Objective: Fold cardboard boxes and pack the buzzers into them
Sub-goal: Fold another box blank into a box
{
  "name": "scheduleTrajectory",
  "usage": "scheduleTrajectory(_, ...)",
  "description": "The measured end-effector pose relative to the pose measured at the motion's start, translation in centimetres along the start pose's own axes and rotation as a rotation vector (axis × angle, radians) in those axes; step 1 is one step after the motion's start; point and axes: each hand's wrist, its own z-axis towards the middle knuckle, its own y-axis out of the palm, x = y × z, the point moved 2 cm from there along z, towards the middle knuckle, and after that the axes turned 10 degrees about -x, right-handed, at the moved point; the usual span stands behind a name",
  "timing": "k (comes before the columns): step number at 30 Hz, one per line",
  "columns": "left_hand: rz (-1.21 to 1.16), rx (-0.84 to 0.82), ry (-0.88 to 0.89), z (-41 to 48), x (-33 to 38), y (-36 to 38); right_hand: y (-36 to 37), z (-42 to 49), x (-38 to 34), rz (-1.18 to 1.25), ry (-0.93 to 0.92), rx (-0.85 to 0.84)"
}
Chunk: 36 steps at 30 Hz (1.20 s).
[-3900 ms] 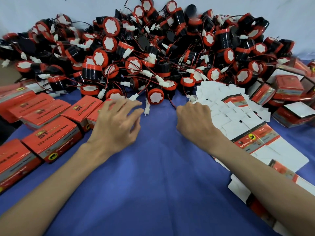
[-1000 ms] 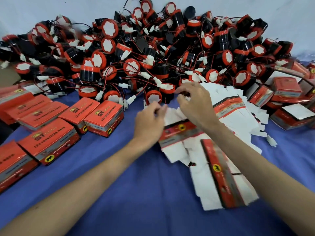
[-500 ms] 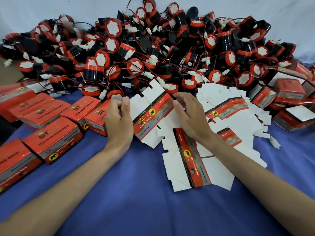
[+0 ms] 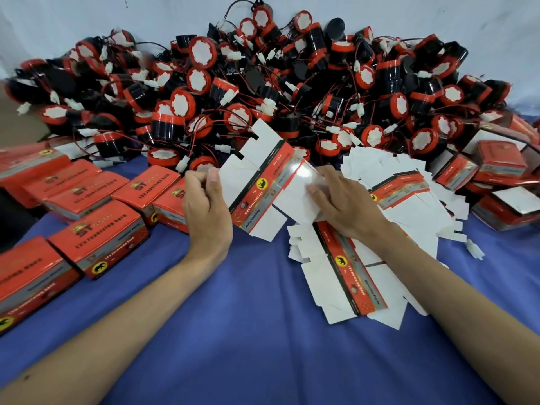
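In the head view, a flat, unfolded carton is held up between both hands, tilted, just above the blue-covered table and close in front of the heap of buzzers. Its white inner side and a red printed strip are turned toward the camera. The left hand is closed on the carton's left edge, the edge being pinched between thumb and curled fingers. The right hand is laid on the carton's right part, its fingers bent over the card and gripping it.

The buzzers, black and red with white faces, thin wires and white plugs, are piled along the far side of the table against a white backdrop. Closed red boxes are lined up on the left, the nearest one just beside the left hand. A loose spread of flat cartons is seen under and to the right of the right hand, and one of them lies nearer the camera beside the right forearm. More red boxes, some open, are stacked at the far right.
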Motion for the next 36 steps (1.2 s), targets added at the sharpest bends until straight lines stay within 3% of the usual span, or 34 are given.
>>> scheduleTrajectory(5, 0.028, -0.227, -0.107, 0.3, -0.9, 0.6, -1.3, -0.5, 1.5, -0.058, -0.102, 0.012)
scheduleTrajectory(10, 0.042, -0.048, -0.016, 0.2, -0.3, 0.1, -0.9, 0.1, 0.6, -0.014, -0.002, -0.098)
scheduleTrajectory(13, 0.039, 0.042, 0.034, -0.1, 0.1, -0.2, -0.5, 0.6, -0.3, 0.058, -0.041, -0.181)
scheduleTrajectory(15, 0.015, 0.073, 0.018, -0.2, 0.2, -0.2, -0.5, 0.8, -0.5, 0.226, -0.055, -0.159)
scheduleTrajectory(18, -0.010, 0.056, -0.001, 0.0, 0.2, -0.1, -0.6, 1.0, -0.8, 0.714, 0.017, -0.074)
scheduleTrajectory(22, 0.018, -0.202, -0.128, 0.4, -0.9, 0.6, -0.3, 0.7, -2.0, 1.092, 0.020, -0.024)
scheduleTrajectory(26, 0.095, -0.311, -0.174, 0.6, -1.7, 0.9, 0.9, 0.1, -3.0, 1.358, 0.036, -0.042)
scheduleTrajectory(29, 0.104, -0.354, -0.143, 0.5, -1.5, 0.9, 1.2, -0.1, -3.3, 1.461, -0.006, -0.063)
scheduleTrajectory(36, -0.033, -0.256, -0.183, 0.5, -1.3, 0.8, 0.7, -0.1, -3.9, 1.450, -0.045, -0.094)
